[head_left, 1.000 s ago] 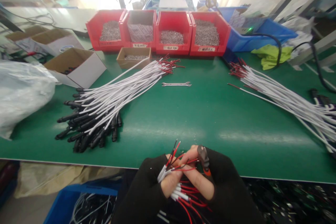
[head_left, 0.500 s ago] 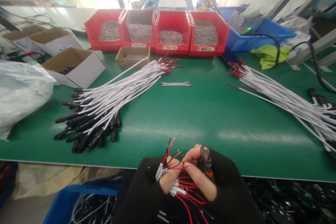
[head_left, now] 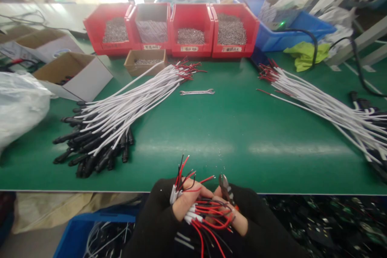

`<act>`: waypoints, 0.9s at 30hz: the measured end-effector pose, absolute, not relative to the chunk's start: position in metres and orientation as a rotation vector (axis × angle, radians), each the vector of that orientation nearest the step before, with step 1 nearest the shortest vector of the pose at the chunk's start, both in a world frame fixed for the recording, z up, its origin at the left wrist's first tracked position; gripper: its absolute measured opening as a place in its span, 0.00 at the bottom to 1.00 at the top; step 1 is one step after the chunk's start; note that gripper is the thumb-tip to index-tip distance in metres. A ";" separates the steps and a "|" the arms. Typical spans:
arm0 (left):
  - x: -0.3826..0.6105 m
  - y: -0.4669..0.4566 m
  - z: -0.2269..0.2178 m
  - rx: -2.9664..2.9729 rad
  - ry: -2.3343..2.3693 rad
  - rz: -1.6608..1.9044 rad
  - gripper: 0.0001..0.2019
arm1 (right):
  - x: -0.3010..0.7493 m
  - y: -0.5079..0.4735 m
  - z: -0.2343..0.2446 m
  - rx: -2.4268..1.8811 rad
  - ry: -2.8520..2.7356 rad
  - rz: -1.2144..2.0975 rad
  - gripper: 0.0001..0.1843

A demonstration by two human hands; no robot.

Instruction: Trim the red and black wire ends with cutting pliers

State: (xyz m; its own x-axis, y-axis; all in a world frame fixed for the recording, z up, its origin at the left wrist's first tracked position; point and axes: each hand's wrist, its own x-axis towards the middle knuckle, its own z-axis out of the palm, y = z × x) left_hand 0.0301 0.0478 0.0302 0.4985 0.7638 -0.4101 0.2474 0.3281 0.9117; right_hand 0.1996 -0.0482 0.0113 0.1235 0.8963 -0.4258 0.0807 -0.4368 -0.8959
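Observation:
At the bench's front edge, my left hand (head_left: pixel 186 201) is closed round a bunch of white cables (head_left: pixel 191 214) whose ends split into red and black wires (head_left: pixel 208 213). Some wire ends stick up above the thumb; others fan out toward the right. My right hand (head_left: pixel 237 219) is closed with a pair of cutting pliers (head_left: pixel 225 188) in it, jaws pointing up and a bit of orange handle showing. Its fingertips are among the wires, close to the left fingers. Whether they pinch a wire is hidden.
White cables (head_left: pixel 133 100) with black connectors lie on the left, another bundle (head_left: pixel 320 107) on the right. A wrench (head_left: pixel 197 92) lies between. Red bins (head_left: pixel 193 50) of small metal parts line the back; a carton (head_left: pixel 90 82) and plastic bag (head_left: pixel 21 109) stand left.
My right thumb and finger have moved lower, away from the wire they were pinching. The pliers have turned jaws-up, and the view has shifted slightly.

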 end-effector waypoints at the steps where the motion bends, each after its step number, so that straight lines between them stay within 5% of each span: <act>1: 0.031 0.048 0.032 1.253 1.034 0.426 0.15 | 0.199 -0.051 0.009 -1.676 -0.965 1.393 0.19; 9: 0.033 0.041 0.037 1.337 1.111 0.475 0.12 | 0.195 -0.057 0.006 -1.655 -0.992 1.490 0.24; 27: 0.034 0.044 0.033 1.246 1.067 0.385 0.10 | 0.205 -0.057 0.011 -1.748 -1.089 1.337 0.15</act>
State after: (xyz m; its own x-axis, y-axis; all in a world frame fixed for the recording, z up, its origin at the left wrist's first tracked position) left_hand 0.0342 0.0443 0.0328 0.4953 0.7484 -0.4412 0.2946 0.3330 0.8957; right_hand 0.2046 -0.0569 0.0110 0.1253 0.9050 -0.4066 0.2151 -0.4249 -0.8793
